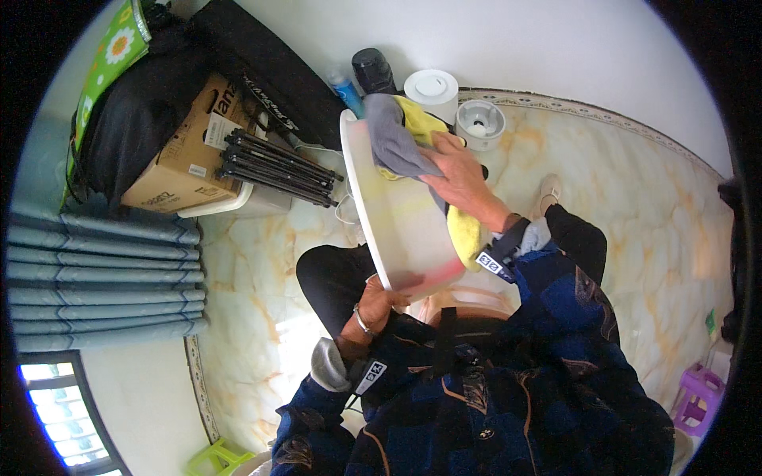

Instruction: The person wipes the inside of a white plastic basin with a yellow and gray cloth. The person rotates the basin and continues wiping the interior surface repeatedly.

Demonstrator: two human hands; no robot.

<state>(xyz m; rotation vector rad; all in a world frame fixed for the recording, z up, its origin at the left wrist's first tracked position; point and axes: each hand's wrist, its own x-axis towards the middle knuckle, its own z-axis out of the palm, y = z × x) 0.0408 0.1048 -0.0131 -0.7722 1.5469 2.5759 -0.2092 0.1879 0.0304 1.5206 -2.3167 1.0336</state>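
Observation:
A translucent plastic storage box (393, 232) with a white rim stands tilted on edge between my knees. My left hand (381, 303) grips the lower end of its rim, the thumb over the edge. Against the box's upper side my right hand (458, 172) presses a grey and yellow cloth (393, 134), whose yellow end hangs down beside my wrist. Reddish and yellowish colour shows through the box wall; what causes it I cannot tell.
At the wall stand a blue bottle (346, 92), a dark jar (374, 70), a white cylindrical appliance (431, 89) and a round white base (481, 122). Left are a cardboard box (178, 160), folded black tripods (280, 169) and a blue curtain (107, 279). Stools (699, 398) stand further off.

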